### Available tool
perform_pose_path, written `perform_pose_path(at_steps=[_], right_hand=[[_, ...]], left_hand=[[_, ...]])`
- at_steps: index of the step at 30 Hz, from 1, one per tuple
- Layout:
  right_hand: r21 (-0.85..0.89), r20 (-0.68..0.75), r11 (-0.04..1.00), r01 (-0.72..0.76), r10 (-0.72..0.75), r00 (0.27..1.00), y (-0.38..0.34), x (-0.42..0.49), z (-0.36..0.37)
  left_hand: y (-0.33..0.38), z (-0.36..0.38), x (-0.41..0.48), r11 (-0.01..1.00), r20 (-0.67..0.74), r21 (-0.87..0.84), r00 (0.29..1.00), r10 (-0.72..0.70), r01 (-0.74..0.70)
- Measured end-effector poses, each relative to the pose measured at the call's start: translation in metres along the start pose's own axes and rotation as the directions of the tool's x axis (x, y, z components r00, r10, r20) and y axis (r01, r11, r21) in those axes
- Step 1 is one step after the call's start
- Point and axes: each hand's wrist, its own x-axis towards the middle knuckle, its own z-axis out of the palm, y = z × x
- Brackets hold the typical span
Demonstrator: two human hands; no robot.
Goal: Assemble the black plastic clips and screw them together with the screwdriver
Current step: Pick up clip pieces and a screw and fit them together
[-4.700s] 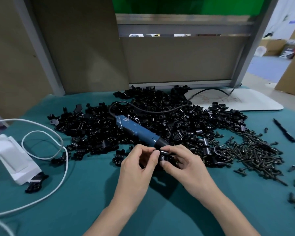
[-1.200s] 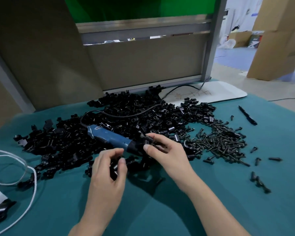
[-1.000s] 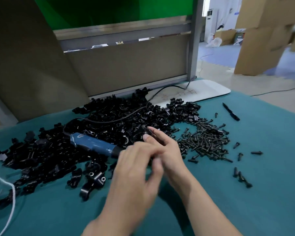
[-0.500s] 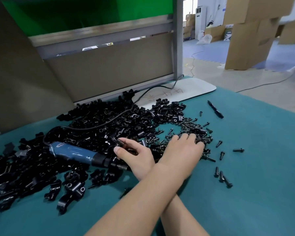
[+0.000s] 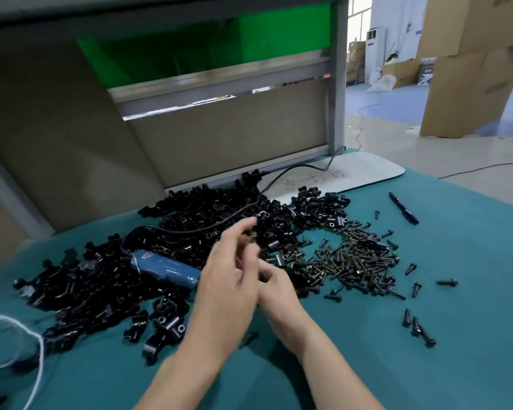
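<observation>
A teal-covered desk (image 5: 427, 365) is backed along its far edge by a beige partition panel (image 5: 225, 143) framed by a grey metal post (image 5: 338, 84), with a green screen (image 5: 249, 37) above it. Past the desk's right edge lie a pale floor (image 5: 397, 137) and blue mats (image 5: 382, 96). Tall cardboard boxes (image 5: 471, 84) are stacked there. Daylight comes through a window (image 5: 357, 13) above a white standing unit (image 5: 375, 51).
</observation>
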Motion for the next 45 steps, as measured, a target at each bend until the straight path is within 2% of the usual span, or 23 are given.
perform_pose_path(at_steps=[3,7,20,25,31,35,45], right_hand=[[-0.046,0.009,0.999,-0.025,0.025,1.000,0.000,-0.002,0.009],[-0.084,0.058,0.991,-0.108,0.113,0.992,0.002,-0.003,0.011],[-0.075,0.104,0.981,-0.180,0.187,0.977,0.008,0.000,0.011],[-0.054,0.149,0.980,-0.191,0.197,0.969,0.005,-0.004,0.012],[0.037,0.136,0.972,-0.234,0.227,0.964,0.002,-0.006,0.012],[0.024,0.133,0.970,-0.241,0.235,0.963,0.001,-0.008,0.015],[0.099,0.113,0.973,-0.208,0.197,0.974,-0.004,-0.010,0.019]], left_hand=[[-0.039,-0.047,-0.019,0.975,-0.206,-0.168,0.962,-0.180,0.147],[-0.072,-0.059,-0.045,0.915,-0.211,-0.264,0.907,-0.363,0.305],[-0.081,-0.053,-0.052,0.902,-0.127,-0.306,0.926,-0.356,0.304],[-0.085,-0.052,-0.055,0.915,-0.113,-0.263,0.932,-0.345,0.306],[-0.084,-0.054,-0.056,0.913,-0.095,-0.263,0.933,-0.347,0.313],[-0.083,-0.054,-0.056,0.917,-0.075,-0.240,0.936,-0.345,0.319],[-0.080,-0.055,-0.056,0.913,-0.052,-0.249,0.936,-0.347,0.324]])
